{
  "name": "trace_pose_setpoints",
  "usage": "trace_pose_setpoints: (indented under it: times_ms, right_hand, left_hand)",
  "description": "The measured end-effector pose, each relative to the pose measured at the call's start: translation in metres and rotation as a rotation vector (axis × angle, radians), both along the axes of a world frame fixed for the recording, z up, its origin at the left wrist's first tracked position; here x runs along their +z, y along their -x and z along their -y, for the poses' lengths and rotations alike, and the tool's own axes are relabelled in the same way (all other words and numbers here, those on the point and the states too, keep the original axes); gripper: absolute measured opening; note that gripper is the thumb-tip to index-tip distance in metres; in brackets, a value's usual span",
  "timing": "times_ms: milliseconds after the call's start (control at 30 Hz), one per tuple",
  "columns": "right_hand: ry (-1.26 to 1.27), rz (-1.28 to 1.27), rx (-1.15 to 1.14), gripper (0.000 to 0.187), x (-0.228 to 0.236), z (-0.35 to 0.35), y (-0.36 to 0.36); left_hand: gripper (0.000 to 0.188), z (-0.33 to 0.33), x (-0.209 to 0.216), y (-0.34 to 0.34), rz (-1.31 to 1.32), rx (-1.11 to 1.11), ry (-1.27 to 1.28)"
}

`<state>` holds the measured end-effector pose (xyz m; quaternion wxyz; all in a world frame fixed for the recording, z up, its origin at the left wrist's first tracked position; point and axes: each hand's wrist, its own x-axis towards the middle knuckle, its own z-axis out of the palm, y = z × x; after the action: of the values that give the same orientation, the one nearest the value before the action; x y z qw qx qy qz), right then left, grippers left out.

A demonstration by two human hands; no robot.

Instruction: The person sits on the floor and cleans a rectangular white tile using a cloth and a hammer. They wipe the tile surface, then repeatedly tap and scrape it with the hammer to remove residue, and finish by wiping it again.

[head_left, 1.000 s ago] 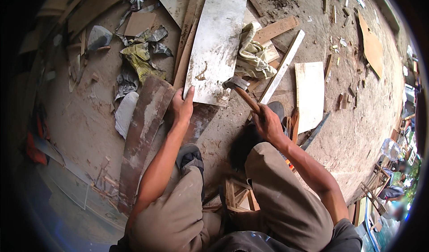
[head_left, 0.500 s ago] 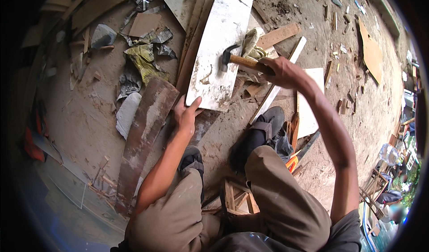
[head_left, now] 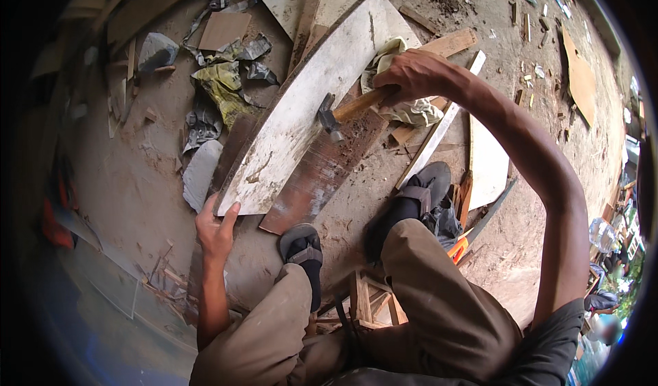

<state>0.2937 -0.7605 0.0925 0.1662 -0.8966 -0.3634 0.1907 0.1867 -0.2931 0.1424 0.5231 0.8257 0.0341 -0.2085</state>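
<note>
A long white board (head_left: 301,91), scuffed and stained with dirt, slants across the middle with its near end raised off the ground. At that near left corner my left hand (head_left: 216,228) is closed on it, thumb on top. My right hand (head_left: 418,78) grips the wooden handle of a claw hammer (head_left: 356,105). Its dark metal head is close to the white board's right edge; I cannot tell whether they touch. Below and right of the white board lies a reddish-brown plank (head_left: 329,167) with worn patches and loose dirt on it.
A crumpled pale cloth (head_left: 418,114) and a narrow white strip (head_left: 445,122) lie beyond my right foot. Crumpled yellow wrapping (head_left: 223,88) and scraps are at the left. Near my legs stands a small wooden frame (head_left: 373,300). An orange-handled tool (head_left: 458,250) lies beside my right shoe.
The white board's near end has swung left with my left hand, uncovering more of the brown plank. The hammer has shifted slightly left and nearer; my right hand has moved slightly farther away.
</note>
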Motion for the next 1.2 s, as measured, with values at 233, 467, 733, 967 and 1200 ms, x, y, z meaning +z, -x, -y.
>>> trace_pose_setpoints:
  times_ms: [233, 467, 733, 967, 1200]
  right_hand:
    - [0.008, 0.043, -0.11, 0.031, -0.016, 0.022, -0.013]
    - [-0.061, -0.017, -0.566, 0.033, -0.014, 0.074, -0.024]
    - [-0.659, -0.793, -1.092, 0.058, -0.007, -0.021, 0.027]
    - [-0.717, -0.623, -1.322, 0.047, -0.026, -0.12, 0.072]
    - [-0.75, -0.458, -1.417, 0.043, -0.059, -0.152, 0.101]
  left_hand:
    - [0.03, -0.003, 0.0, -0.008, 0.001, -0.066, -0.044]
    - [0.027, -0.021, -0.009, 0.001, 0.005, -0.013, 0.001]
    - [0.024, -0.022, -0.011, 0.002, -0.081, 0.106, 0.013]
    - [0.031, -0.003, -0.045, 0.009, -0.133, -0.284, -0.293]
    - [0.043, 0.022, -0.035, 0.022, -0.087, -0.225, -0.145]
